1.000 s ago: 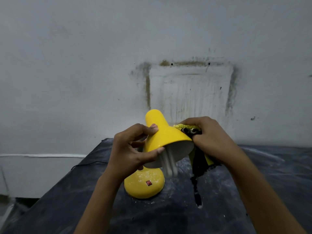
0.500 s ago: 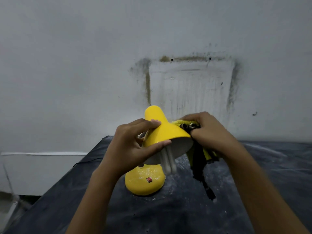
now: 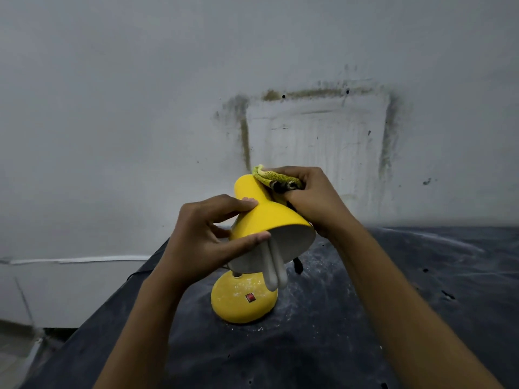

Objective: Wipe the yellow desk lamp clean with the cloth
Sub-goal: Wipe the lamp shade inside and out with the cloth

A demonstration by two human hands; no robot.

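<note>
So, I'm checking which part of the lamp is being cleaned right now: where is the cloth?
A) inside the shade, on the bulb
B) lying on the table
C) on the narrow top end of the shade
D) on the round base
C: the right hand presses the yellow-green cloth against the narrow top end of the yellow cone-shaped lamp shade, which the left hand steadies near its rim.

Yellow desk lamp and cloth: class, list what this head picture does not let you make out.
Head view: the lamp's neck, mostly hidden behind the yellow cone-shaped lamp shade and the left hand.
Head view: most of the green-yellow textured cloth, bunched under the right hand.
Head view: the small red switch on the round yellow base, too small to read on or off.
</note>
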